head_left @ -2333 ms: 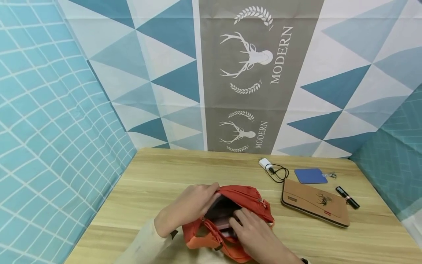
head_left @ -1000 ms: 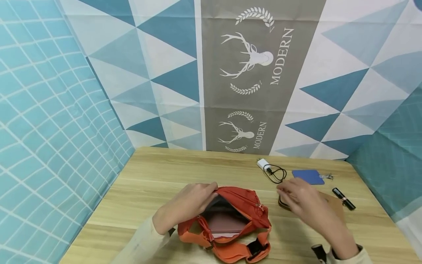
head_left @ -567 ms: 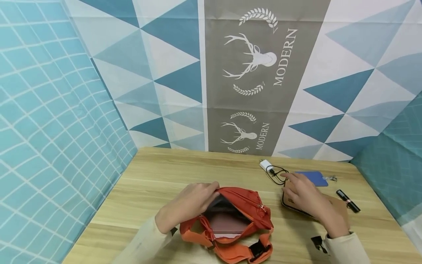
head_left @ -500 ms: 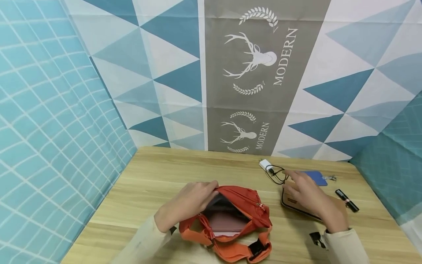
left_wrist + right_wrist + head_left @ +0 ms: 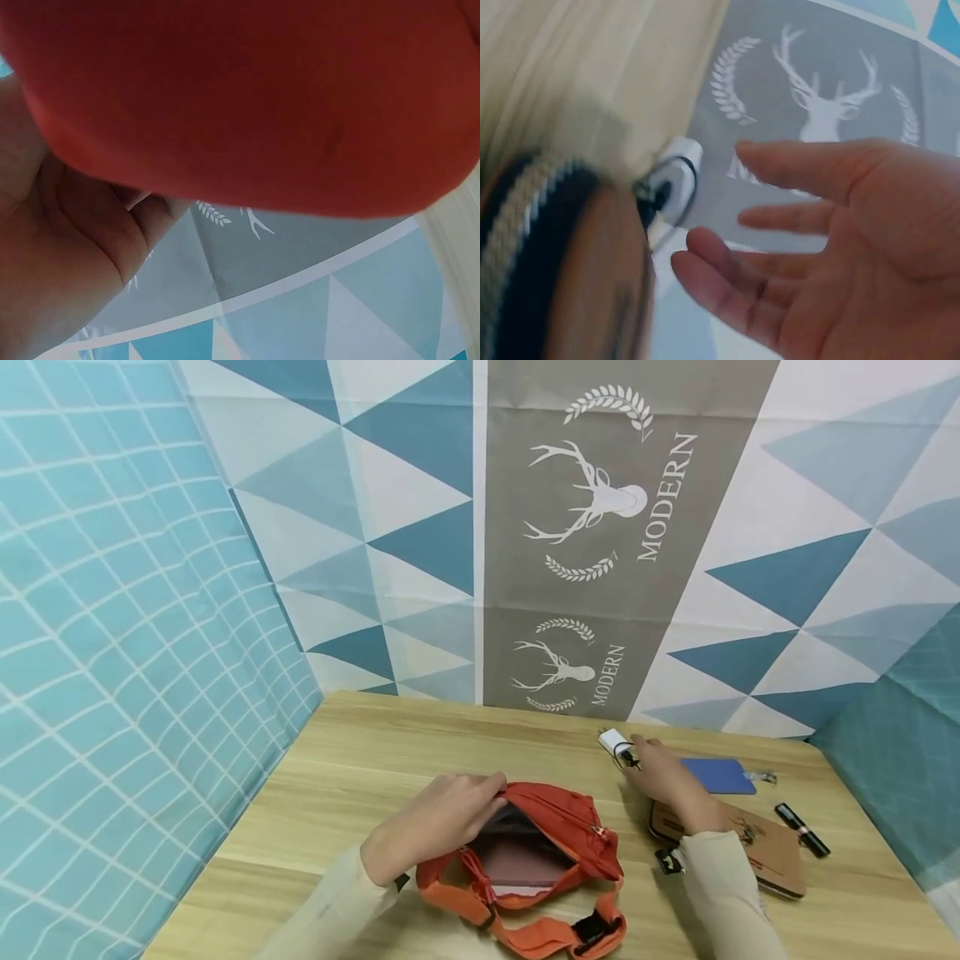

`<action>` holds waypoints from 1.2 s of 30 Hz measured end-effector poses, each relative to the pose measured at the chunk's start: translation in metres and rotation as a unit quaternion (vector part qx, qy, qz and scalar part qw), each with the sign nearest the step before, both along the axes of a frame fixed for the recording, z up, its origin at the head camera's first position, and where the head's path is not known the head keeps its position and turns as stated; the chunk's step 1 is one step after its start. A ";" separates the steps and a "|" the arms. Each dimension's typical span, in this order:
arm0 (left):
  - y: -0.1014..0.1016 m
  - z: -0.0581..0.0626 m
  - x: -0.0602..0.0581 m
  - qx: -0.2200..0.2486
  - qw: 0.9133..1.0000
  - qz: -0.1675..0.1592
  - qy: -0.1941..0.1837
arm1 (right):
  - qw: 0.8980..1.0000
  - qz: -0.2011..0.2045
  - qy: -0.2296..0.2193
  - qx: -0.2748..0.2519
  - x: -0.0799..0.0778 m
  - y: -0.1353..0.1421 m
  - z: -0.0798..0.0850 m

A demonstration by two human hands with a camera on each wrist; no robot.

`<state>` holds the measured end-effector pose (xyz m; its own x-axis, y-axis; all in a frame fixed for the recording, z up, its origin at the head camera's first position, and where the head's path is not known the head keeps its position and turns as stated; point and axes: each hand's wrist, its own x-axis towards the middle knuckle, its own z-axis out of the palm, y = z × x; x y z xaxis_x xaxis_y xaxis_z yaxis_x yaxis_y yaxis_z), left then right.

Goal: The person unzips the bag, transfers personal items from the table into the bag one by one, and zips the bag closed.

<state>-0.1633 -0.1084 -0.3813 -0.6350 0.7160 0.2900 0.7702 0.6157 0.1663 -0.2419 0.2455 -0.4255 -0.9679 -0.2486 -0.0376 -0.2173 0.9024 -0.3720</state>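
A red-orange waist bag (image 5: 558, 817) lies on the table with its zipped mouth spread. Inside it shows a flat brownish-pink item (image 5: 517, 864). My left hand (image 5: 438, 818) grips the bag's rim at the upper left; in the left wrist view the red fabric (image 5: 262, 105) hides most of the fingers. My right hand (image 5: 663, 775) is over the black cable (image 5: 624, 755) of a white charger (image 5: 612, 741). In the right wrist view, that hand (image 5: 832, 225) has relaxed, parted fingers with nothing between them. The cable's right part is hidden under the hand.
A tan zipped case (image 5: 776, 852) lies partly beneath my right forearm. Behind it are a blue card holder (image 5: 718, 776) with a clip and a black tube (image 5: 802, 829). The bag's orange strap (image 5: 536, 935) and black buckle (image 5: 592, 929) trail toward the front. Patterned cloth walls surround the table.
My right hand came out of the bag, passed over the tan case, and moved left and back to the charger cable. My left hand has kept its grip on the bag's rim.
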 end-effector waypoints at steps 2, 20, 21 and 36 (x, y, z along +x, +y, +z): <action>0.000 0.001 0.001 -0.004 1.000 0.000 -0.006 | 1.000 -0.011 -0.023 0.008 -0.005 -0.004 -0.007; 0.002 -0.001 0.006 -0.025 1.000 0.001 -0.014 | 0.995 -0.015 0.094 0.011 -0.016 -0.008 -0.037; 0.002 -0.001 0.006 -0.025 1.000 0.002 -0.014 | 0.995 -0.016 0.101 0.010 -0.016 -0.009 -0.036; 0.001 -0.002 0.007 -0.026 0.999 0.001 -0.022 | 0.975 -0.012 0.204 -0.082 -0.002 -0.017 0.009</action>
